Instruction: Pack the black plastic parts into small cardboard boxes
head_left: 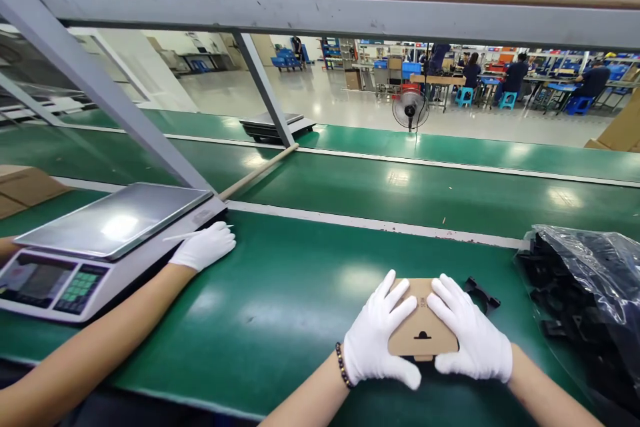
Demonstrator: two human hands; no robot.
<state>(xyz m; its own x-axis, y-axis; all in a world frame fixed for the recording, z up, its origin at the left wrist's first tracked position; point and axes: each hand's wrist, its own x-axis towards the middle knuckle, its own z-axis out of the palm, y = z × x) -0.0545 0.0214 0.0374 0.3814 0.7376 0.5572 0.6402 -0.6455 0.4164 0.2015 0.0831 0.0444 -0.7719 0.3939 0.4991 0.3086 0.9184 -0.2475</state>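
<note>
My left grip and right grip clamp one box, sides partly hidden; rightward, one black bracket; bagged parts I can't count.

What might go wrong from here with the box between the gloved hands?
The left hand and right hand both touch the cardboard box, so uneven pressure might crease it. A loose black part lies close beside the right hand and could get knocked away. The plastic bag of black parts sits to that hand's right; a sideways move might snag it.
</note>
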